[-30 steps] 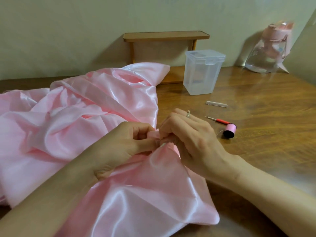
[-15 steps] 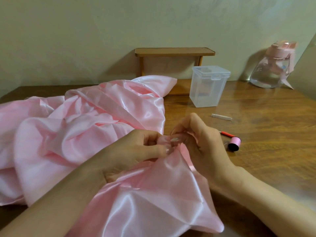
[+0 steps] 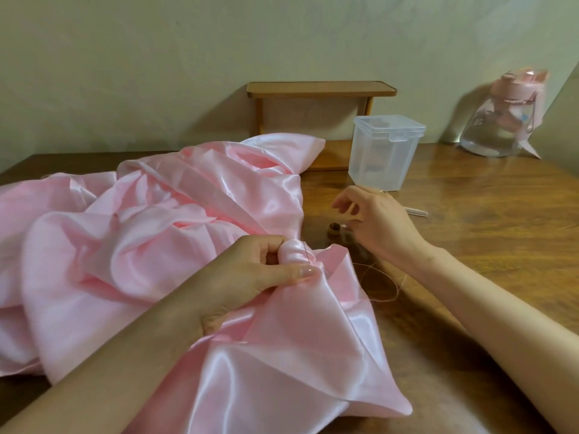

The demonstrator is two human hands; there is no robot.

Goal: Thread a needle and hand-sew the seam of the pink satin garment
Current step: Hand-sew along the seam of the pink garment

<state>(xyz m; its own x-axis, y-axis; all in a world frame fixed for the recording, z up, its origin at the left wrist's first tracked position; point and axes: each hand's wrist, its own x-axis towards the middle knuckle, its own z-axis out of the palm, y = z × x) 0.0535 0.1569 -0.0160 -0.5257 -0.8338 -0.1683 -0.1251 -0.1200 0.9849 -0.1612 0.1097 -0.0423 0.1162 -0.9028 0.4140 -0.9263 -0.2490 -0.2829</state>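
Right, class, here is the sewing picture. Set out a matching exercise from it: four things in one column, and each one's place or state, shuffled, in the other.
Things
1. clear plastic box
2. water bottle
3. left hand
4. wooden shelf

Places or states
A. pinches a fold of the pink satin garment
B. pink lid, far right of the table
C. against the wall, partly behind the satin
D. lid shut, in front of the shelf's right end

Pairs: 1-D, 2-B, 3-A, 4-C
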